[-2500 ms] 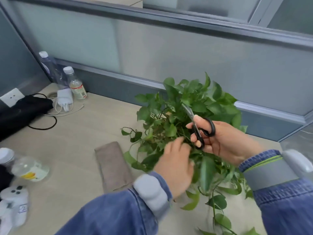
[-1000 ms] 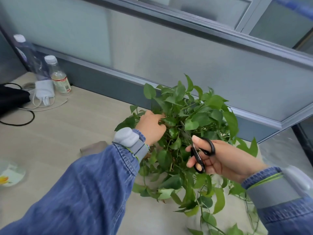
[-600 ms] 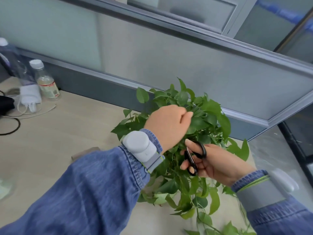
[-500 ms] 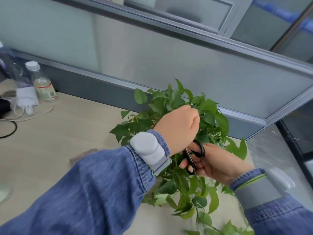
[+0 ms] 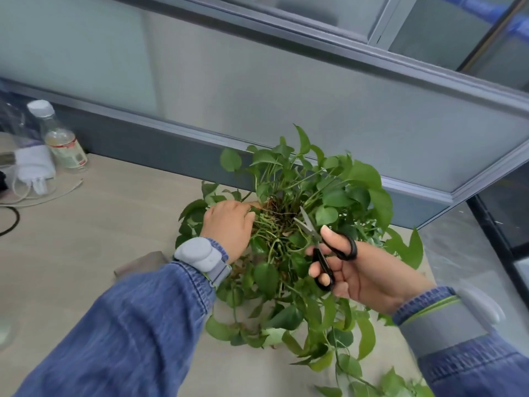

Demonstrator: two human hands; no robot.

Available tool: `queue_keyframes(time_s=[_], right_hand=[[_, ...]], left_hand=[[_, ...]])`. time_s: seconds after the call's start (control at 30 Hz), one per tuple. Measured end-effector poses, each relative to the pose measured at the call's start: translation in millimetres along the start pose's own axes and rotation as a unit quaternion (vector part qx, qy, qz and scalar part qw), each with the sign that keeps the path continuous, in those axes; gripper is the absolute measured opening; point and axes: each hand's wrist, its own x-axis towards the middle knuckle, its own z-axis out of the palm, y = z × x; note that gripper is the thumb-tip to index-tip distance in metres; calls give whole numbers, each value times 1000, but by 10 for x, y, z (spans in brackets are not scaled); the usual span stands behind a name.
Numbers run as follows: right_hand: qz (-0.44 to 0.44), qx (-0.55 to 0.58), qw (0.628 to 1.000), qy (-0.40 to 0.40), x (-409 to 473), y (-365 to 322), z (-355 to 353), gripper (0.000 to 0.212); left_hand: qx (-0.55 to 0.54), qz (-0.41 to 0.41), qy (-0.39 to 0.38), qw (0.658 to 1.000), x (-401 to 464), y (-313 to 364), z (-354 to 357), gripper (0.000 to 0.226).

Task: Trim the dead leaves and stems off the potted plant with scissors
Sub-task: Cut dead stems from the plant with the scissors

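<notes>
A leafy green potted plant (image 5: 337,193) stands on the desk near the partition, its vines trailing toward me. Its pot is hidden by foliage. My left hand (image 5: 229,224) presses the leaves aside on the plant's left, exposing brown roots and stems (image 5: 279,209) at the centre. My right hand (image 5: 355,270) grips black-handled scissors (image 5: 323,247) on the plant's right. Their blades are parted slightly and point into the exposed centre.
A small clear bottle (image 5: 61,141) and a white charger with cables (image 5: 34,167) sit at the far left by the grey partition (image 5: 257,81). A folded brownish cloth (image 5: 140,265) lies on the beige desk (image 5: 100,219) behind my left forearm.
My left hand has dropped from the plant's top to its left side and spread the leaves. The scissors' blades, hidden before, now show and reach into the bared centre.
</notes>
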Motion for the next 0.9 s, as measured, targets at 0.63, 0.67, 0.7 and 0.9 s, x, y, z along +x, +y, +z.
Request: queue_keyframes(time_s=[0.63,0.67,0.7,0.9], right_hand=[[7,63,998,-14,109,-263,171,52],[9,74,997,-8,114,-272,162,51],[12,80,997,-2,114,-274,147,51],[26,66,997,7,97,-230,13,52]], left_hand=[[185,129,-173,959,486,735,-378,29],[179,113,-189,959,535,761,-354,28],[184,104,-196,957,576,773,-317,26],[144,87,-189,967,608,635,-104,27]])
